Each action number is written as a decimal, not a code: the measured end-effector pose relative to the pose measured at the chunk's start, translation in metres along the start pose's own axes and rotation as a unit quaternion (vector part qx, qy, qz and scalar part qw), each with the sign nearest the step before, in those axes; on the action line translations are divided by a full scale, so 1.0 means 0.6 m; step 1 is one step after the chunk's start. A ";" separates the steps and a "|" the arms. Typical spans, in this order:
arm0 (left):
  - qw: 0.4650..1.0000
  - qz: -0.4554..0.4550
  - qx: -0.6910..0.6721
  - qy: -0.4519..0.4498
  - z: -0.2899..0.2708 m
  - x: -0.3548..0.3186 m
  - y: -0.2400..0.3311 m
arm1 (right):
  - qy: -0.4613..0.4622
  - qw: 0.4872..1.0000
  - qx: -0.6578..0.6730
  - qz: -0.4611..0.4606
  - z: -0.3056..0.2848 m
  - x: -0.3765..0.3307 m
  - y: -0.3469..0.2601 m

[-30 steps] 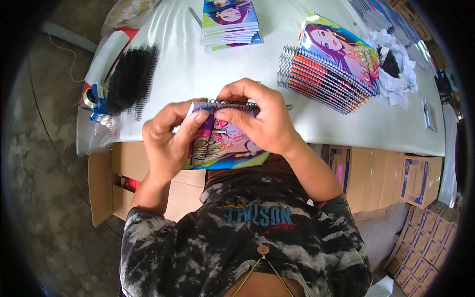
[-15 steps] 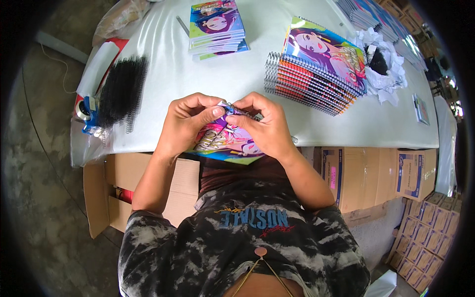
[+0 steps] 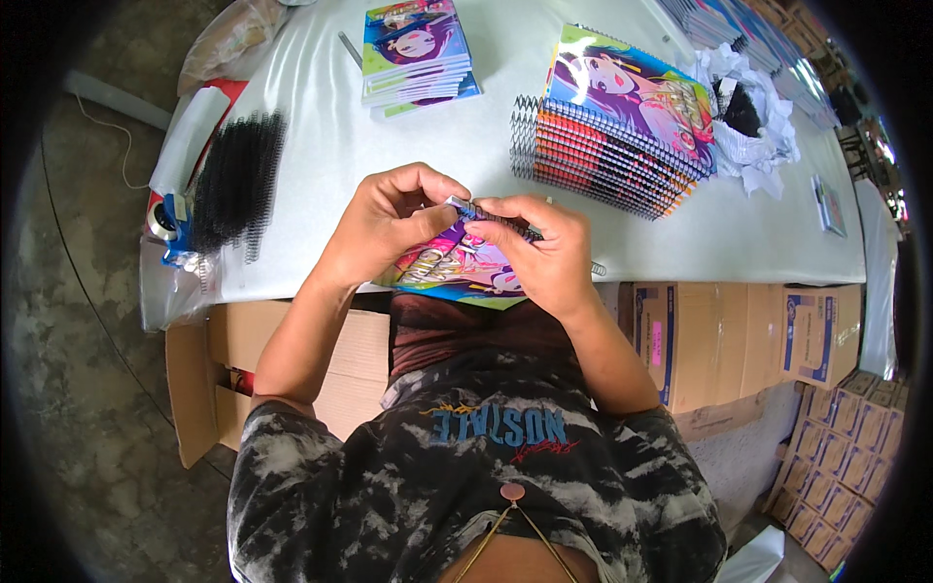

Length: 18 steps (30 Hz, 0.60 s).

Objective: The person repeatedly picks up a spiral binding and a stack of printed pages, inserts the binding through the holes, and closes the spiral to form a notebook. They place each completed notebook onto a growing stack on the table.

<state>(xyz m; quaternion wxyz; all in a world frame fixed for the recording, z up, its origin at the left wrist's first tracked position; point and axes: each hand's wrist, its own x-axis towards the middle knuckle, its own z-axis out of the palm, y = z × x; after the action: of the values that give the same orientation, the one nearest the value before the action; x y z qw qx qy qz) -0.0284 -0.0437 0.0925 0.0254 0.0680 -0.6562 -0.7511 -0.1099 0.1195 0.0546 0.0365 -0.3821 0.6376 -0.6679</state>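
— Packages observed?
— Brown cardboard cartons [image 3: 739, 335] under the table's right edge, bearing blue and pink labels; smaller stacked boxes [image 3: 836, 466] at lower right; one open carton [image 3: 209, 374] at left.

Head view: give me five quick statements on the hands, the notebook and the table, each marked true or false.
1. Both hands, left hand and right hand, hold one colourful notebook at the near table edge. True.
2. The fingers pinch a dark spiral wire along the notebook's top edge. True.
3. The stack of spiral-bound notebooks lies on the floor. False: it lies on the white table, ahead and to the right of the hands.
4. The pile of black spiral coils is on the right end of the table. False: it is on the left side.
5. Cardboard boxes stand under the table. True.
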 end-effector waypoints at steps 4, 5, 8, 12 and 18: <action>0.996 -0.006 0.078 -0.034 -0.003 0.007 0.006 | -0.001 0.999 -0.041 -0.012 0.001 -0.005 -0.006; 0.994 -0.022 0.099 -0.036 0.001 0.008 0.013 | 0.003 0.996 -0.074 -0.041 0.000 -0.004 -0.009; 0.980 0.013 0.187 -0.064 0.018 0.015 0.043 | 0.024 0.991 -0.103 -0.077 -0.020 -0.003 -0.024; 0.910 0.213 0.355 -0.027 0.055 0.037 0.092 | 0.201 0.955 -0.164 -0.147 -0.124 0.027 -0.080; 0.870 0.359 0.166 0.295 0.137 0.205 0.119 | 0.398 0.914 -0.015 -0.070 -0.313 0.091 0.057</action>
<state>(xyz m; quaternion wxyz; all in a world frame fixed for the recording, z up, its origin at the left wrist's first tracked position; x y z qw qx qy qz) -0.1648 0.0116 0.1651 0.4742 0.0496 -0.7121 -0.5154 -0.2682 0.2388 0.0694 -0.2733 -0.1285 0.5812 -0.7557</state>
